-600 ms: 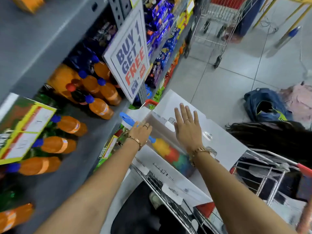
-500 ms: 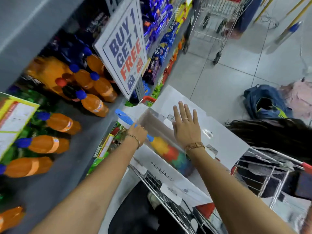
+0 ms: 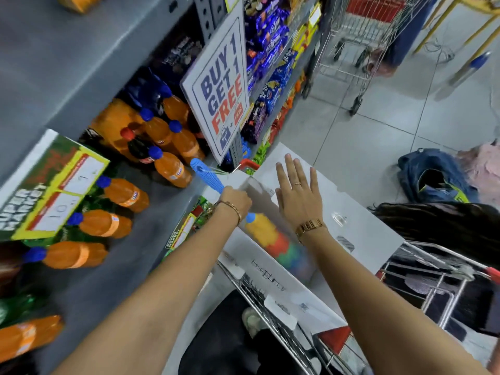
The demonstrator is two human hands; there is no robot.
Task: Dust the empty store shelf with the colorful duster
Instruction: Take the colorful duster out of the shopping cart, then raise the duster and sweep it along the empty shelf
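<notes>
The left hand (image 3: 236,198) is clamped on the blue handle of the colorful duster (image 3: 273,239), whose head sits inside the white box (image 3: 359,228) on the cart (just beside the grey shelf (image 3: 162,209) edge), while the right hand (image 3: 299,197) hovers flat with fingers spread above the box's open flap.

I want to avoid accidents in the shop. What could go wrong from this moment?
1. The duster head sits inside the white box; pulling it out could snag or tip the box on the cart.
2. The left hand grips the blue handle close to the orange bottles; a swing might knock one over.
3. The right hand is open, not steadying the box.
</notes>
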